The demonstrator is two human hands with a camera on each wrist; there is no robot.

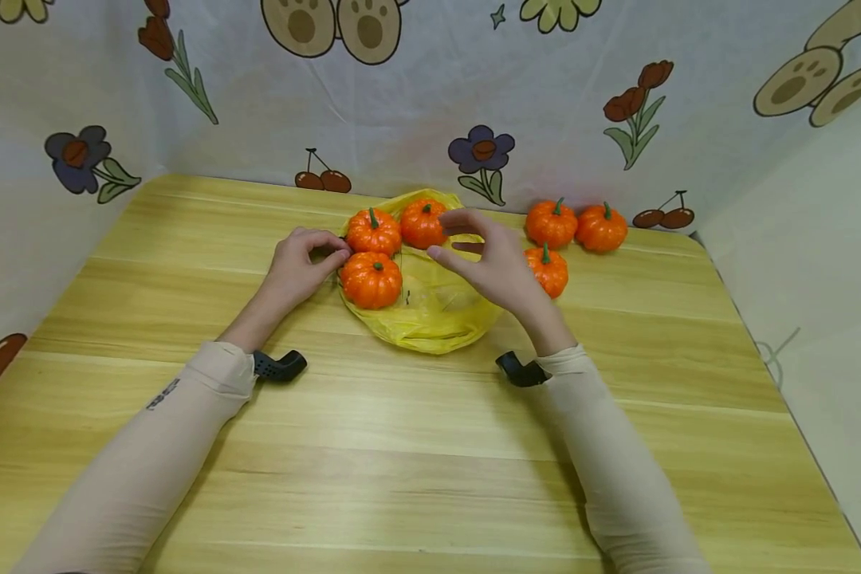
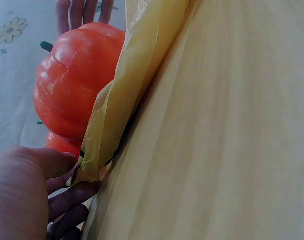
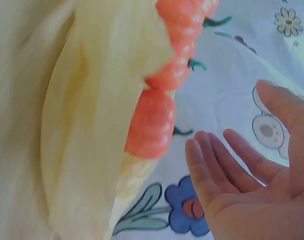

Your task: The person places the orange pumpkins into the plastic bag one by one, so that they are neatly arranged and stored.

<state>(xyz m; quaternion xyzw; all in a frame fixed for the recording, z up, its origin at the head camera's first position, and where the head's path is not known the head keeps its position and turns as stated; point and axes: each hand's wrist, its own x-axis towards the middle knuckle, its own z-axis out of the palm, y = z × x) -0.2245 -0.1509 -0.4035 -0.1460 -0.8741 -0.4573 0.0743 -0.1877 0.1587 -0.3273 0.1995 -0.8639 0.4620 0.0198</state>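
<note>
On the yellow bag (image 1: 430,319) three pumpkins (image 1: 371,279) already sit while three more (image 1: 577,227) wait at right; your left hand (image 1: 297,267) pinches the bag's edge, your right hand (image 1: 491,263) hovers open.

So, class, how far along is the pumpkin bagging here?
Three pumpkins already sit on the yellow bag. In hand: the left hand pinches the bag's edge while the right hand hovers open. Left: three pumpkins on the table remain outside.
</note>
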